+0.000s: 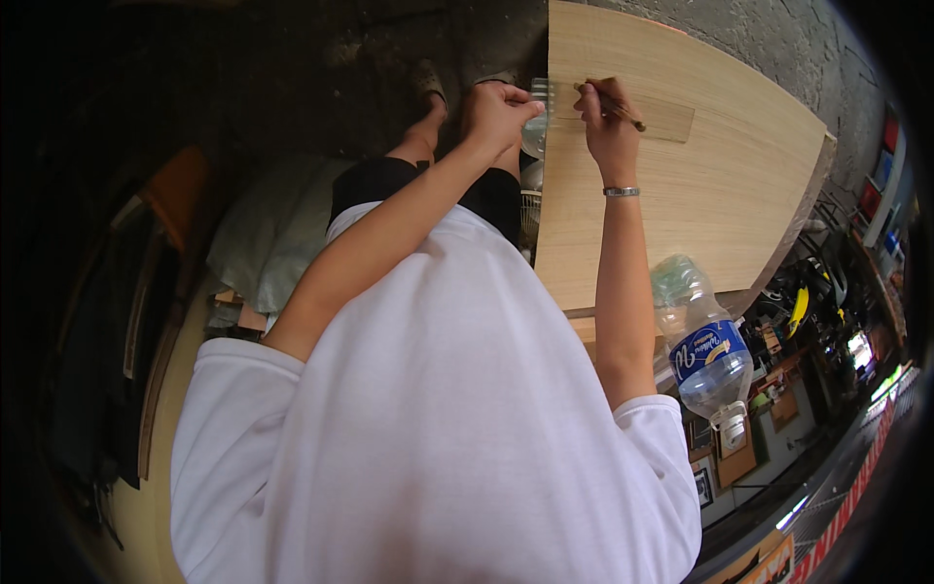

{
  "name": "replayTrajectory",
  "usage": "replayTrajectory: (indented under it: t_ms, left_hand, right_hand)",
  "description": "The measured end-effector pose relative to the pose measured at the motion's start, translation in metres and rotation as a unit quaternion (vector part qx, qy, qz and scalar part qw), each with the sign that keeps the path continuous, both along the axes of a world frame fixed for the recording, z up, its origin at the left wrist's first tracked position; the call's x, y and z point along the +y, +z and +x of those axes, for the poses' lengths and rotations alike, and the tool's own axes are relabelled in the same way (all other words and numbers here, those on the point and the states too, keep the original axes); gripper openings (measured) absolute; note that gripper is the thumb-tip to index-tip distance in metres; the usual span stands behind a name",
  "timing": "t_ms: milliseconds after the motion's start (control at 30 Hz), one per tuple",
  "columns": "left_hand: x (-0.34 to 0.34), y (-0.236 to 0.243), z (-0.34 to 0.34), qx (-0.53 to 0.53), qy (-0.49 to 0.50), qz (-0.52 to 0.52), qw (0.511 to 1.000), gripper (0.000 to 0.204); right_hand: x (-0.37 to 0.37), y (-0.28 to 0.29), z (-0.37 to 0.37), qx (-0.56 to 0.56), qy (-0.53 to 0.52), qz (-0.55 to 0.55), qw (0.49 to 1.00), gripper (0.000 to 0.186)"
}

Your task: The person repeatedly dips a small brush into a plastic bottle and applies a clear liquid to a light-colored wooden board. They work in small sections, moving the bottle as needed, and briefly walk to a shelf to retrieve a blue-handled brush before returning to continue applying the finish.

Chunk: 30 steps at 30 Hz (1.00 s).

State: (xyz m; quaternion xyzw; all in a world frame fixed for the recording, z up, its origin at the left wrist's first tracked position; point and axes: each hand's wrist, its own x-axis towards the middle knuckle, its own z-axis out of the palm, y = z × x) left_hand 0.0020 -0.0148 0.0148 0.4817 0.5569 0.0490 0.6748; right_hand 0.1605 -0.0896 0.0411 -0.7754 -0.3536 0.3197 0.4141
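Note:
My right hand is closed round a slim brown pencil over the light wooden board. The pencil's tip points toward the board's left edge. Beneath and beside that hand lies a thin, flat wood-coloured strip, its colour close to the board's. At the board's left edge, my left hand has its thumb and fingers pinched together. Whatever is between them is too small to make out. Just past those fingertips shows a clear object with pale stripes, partly hidden.
A large clear plastic bottle with a blue label lies beside my right forearm. Left of my legs sits a greyish plastic sheet or bag. Dark panels lean at far left. Cluttered shop goods fill the right side.

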Motion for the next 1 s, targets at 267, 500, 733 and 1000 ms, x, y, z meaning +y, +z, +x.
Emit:
replayTrajectory:
  t_ms: [267, 500, 733, 1000]
  left_hand:
    - [0.000, -0.016, -0.003, -0.073, 0.010, -0.033, 0.997, 0.027]
    - [-0.005, -0.029, -0.001, -0.068, 0.005, -0.020, 0.997, 0.025]
    - [0.001, -0.017, -0.005, -0.128, 0.035, -0.082, 0.988, 0.025]
    - [0.019, -0.013, -0.033, -0.140, 0.013, -0.135, 0.981, 0.028]
  right_hand:
    - [0.023, 0.018, -0.005, -0.118, 0.112, -0.030, 0.986, 0.011]
    - [0.018, 0.012, -0.008, -0.109, 0.121, -0.024, 0.986, 0.012]
    - [-0.036, 0.033, -0.047, -0.078, 0.095, -0.018, 0.992, 0.009]
    - [-0.025, -0.011, 0.021, 0.182, -0.202, 0.102, 0.957, 0.011]
